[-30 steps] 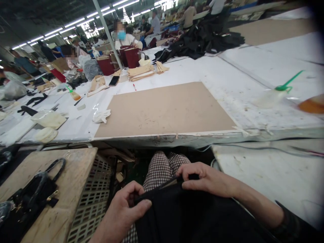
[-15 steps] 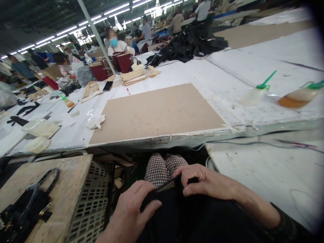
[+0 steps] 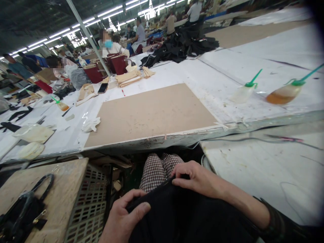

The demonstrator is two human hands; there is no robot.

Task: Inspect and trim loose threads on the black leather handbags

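Observation:
A black fabric piece [image 3: 182, 216] lies across my lap over checked trousers [image 3: 154, 170], its upper edge running between both hands. At the left end of that edge, my left hand [image 3: 128, 214] grips the cloth, thumb on the near side and fingers over the far side. My right hand [image 3: 197, 179] pinches the edge farther right, with thumb and index finger close together. The lower part of the piece runs out of view at the bottom, and its full shape is hidden.
A brown board [image 3: 152, 114] lies on the white table ahead. Two green-tipped bottles [image 3: 283, 94] stand to the right. On the left, a black handbag [image 3: 22, 212] rests on a wooden board beside a plastic crate [image 3: 87, 199]. Black cloth [image 3: 181, 45] is heaped near a masked co-worker [image 3: 113, 49].
The gap at the fabric's upper edge has closed, and the edge now looks straighter. My left hand has shifted slightly left and down; my right fingers have drawn together. The view has turned slightly.

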